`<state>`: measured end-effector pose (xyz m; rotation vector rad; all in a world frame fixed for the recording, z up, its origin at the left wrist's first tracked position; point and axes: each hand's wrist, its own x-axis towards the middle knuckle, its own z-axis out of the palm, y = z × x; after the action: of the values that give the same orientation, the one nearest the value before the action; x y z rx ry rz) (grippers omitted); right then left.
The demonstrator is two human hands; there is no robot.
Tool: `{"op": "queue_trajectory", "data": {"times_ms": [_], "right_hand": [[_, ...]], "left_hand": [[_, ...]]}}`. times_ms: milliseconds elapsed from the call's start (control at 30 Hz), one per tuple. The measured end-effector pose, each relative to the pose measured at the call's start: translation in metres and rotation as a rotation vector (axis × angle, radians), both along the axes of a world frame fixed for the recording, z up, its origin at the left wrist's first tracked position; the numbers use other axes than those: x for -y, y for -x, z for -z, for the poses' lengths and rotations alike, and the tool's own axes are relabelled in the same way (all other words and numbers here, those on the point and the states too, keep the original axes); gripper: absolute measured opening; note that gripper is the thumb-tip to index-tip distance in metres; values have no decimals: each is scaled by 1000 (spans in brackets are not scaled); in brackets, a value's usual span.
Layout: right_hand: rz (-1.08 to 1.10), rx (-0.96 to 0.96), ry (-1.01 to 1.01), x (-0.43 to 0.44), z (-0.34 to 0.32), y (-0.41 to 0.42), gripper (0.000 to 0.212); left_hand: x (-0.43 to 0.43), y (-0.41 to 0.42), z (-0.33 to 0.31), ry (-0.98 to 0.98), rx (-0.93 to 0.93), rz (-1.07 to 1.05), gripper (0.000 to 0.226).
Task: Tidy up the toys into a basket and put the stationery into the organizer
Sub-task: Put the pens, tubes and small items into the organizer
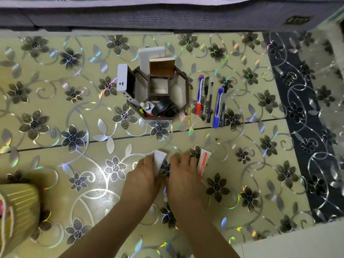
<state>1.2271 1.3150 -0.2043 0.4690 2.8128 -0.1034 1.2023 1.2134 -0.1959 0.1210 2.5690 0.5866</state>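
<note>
Far left, bottom: yellow striped basket (pixel 20 207) is seen at the frame edge, well apart from both hands. Contents can't be told.

Left hand (pixel 145 170): forearm is extended up from the bottom edge, palm down, low over the flowered floor mat (pixel 74 136). Fingers are curled round a white block (pixel 159 161), which is gripped tilted, its upper end sticking out past the knuckles.

Organizer (pixel 158 90): dark octagonal, stood upright beyond the hands, apart from them. A white box (pixel 122 79) is set at its left side, a white slab (pixel 150 54) and a brown notebook (pixel 162 66) at the back, a glue bottle (pixel 146 107) and a black tape roll (pixel 163 107) in the near compartments.

Right hand (pixel 183 170): placed just beside the left hand, palm down, wrist bent slightly inward. A white-and-red packet (pixel 203 161) is held under its curled fingers, most of it showing to the hand's right.

Right of the organizer, laid on the mat in a row: yellow pencil (pixel 189 112) just beside the wall, then red-capped marker (pixel 199 94), black pens (pixel 209 99), blue marker (pixel 218 108). None are touched.
</note>
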Motion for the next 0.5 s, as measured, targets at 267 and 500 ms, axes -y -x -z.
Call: {"op": "queue_trajectory", "data": {"times_ms": [267, 500], "right_hand": [[45, -39, -10, 3, 4, 13, 38], [130, 67, 87, -1, -3, 19, 55]], "left_hand": [[-6, 41, -59, -369, -143, -113, 32], [-50, 142, -104, -546, -448, -54, 34]]}}
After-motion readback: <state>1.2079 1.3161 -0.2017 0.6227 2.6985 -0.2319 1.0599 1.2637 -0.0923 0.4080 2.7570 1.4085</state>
